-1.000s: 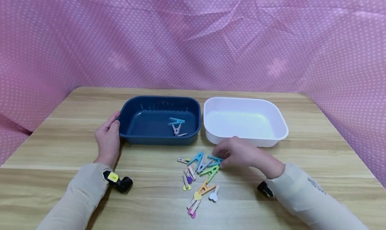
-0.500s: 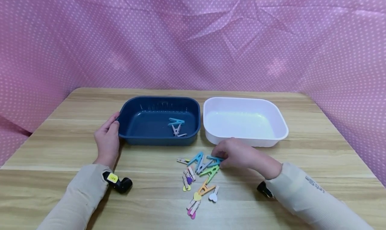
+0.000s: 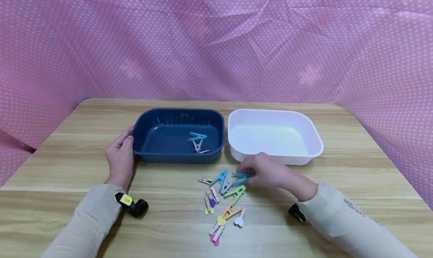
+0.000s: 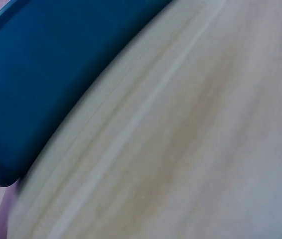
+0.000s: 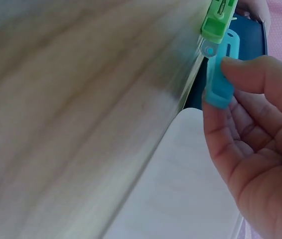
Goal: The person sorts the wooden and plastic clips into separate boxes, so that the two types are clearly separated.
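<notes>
At the left end of the dark blue basin (image 3: 179, 158), my left hand (image 3: 121, 156) holds the rim, with the thumb toward me. Two clothespins, a light blue one (image 3: 197, 136) and a greyish one (image 3: 197, 146), lie inside that basin at its right. My right hand (image 3: 265, 171) pinches a blue clothespin (image 5: 220, 79) between thumb and fingers, just in front of the white basin (image 3: 275, 158). Close by are a green clothespin (image 3: 235, 192), another blue clothespin (image 3: 220, 179) and a grey-blue clothespin (image 3: 228, 186).
Nearer me lie an orange clothespin (image 3: 231, 211) and several small wooden pegs with hearts, among them a white heart peg (image 3: 239, 220) and a pink heart peg (image 3: 216, 238). A pink dotted cloth (image 3: 216, 43) hangs behind the wooden table (image 3: 162, 220).
The blue clothespin under my right hand has shifted and turned slightly in the fingers. My left hand stays at the dark blue basin.
</notes>
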Available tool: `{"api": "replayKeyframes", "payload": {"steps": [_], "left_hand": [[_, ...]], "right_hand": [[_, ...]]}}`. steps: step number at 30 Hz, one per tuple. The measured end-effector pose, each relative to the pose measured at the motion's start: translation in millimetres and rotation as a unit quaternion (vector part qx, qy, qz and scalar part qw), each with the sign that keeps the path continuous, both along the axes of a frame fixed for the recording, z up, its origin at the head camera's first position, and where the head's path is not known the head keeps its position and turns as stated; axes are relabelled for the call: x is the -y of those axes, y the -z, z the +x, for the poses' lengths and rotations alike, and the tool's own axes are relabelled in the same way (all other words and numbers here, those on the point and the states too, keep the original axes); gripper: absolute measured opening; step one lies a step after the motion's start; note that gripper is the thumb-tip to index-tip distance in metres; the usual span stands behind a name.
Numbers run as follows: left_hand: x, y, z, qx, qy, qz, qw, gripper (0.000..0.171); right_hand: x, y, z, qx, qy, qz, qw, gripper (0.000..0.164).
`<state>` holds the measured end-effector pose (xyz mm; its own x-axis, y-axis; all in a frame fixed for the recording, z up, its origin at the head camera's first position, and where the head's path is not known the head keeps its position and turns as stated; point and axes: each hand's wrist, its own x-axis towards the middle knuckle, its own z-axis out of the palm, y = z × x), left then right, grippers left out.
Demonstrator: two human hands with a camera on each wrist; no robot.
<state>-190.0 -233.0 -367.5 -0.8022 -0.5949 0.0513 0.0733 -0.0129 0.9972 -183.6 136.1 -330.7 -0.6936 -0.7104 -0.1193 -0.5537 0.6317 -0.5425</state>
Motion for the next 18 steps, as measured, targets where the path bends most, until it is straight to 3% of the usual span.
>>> {"api": "replayKeyframes", "payload": {"steps": [7,18], "left_hand": [[-0.3,0.3,1.0,0.002,0.001,-0.006,1.0000,0.032],[-0.4,0.2,0.3,0.011,-0.002,-0.019,0.9998,0.031]], "right_hand": [[-0.5,-0.8,-0.1,-0.016,-0.011,-0.031,0.999,0.028],[-1.0,0.3,-0.9,0.007,-0.013,-0.069,0.997,0.029]]}}
